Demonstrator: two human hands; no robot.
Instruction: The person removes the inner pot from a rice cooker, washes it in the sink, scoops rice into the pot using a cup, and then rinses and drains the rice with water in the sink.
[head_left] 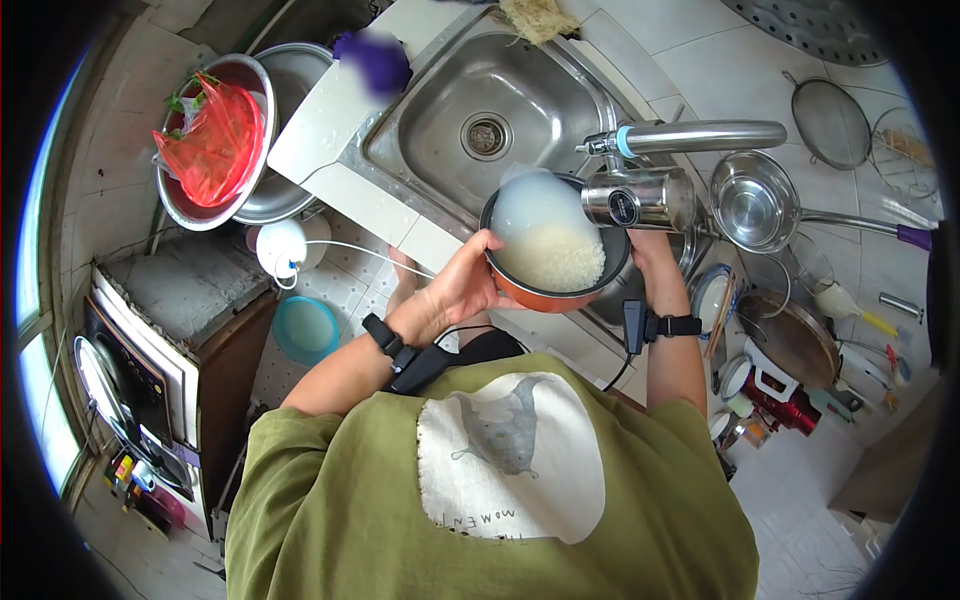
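An orange pot (553,297) with a dark inside is held between my two hands at the near edge of the steel sink (435,115). White rice (560,262) lies toward its near side, and cloudy water (540,205) reaches the far rim and seems to spill over it. The pot looks tilted away from me. My left hand (462,278) grips the pot's left side, thumb on the rim. My right hand (650,250) is at its right side, its fingers mostly hidden behind the faucet's filter cylinder (650,199).
The faucet spout (705,136) juts out just right of the pot. A steel saucepan (755,200) and a strainer (831,122) are to the right. At left, a metal basin (266,150) holds a red plastic bag (212,145). A blue basin (306,330) sits on the floor.
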